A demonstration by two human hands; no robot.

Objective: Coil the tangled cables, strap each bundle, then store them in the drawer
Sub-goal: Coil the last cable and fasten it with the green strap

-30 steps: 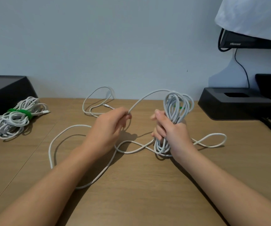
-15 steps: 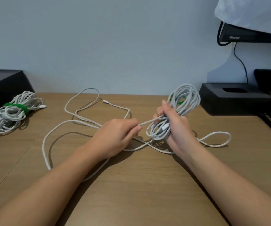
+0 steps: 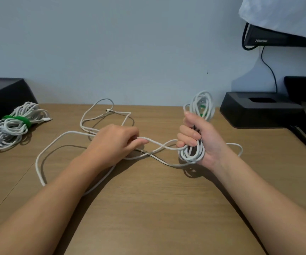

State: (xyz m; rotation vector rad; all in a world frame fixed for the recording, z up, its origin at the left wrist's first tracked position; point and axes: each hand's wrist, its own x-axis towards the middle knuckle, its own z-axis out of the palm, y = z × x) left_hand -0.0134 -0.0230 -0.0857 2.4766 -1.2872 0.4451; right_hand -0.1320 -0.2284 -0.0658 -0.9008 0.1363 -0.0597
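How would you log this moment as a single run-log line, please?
step: coiling | right hand: grips white cable coil | left hand: pinches loose strand | strapped bundle: desk, left

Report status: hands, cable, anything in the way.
Right hand grips half-wound white cable coil. Left hand pinches its loose white strand. Slack loops lie across wooden desk. Green-strapped white bundle sits apart, far left.

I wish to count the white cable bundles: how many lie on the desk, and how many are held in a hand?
Lying on the desk: 1, the bundle with a green strap
Held in the right hand: 1, the coil
Total: 2
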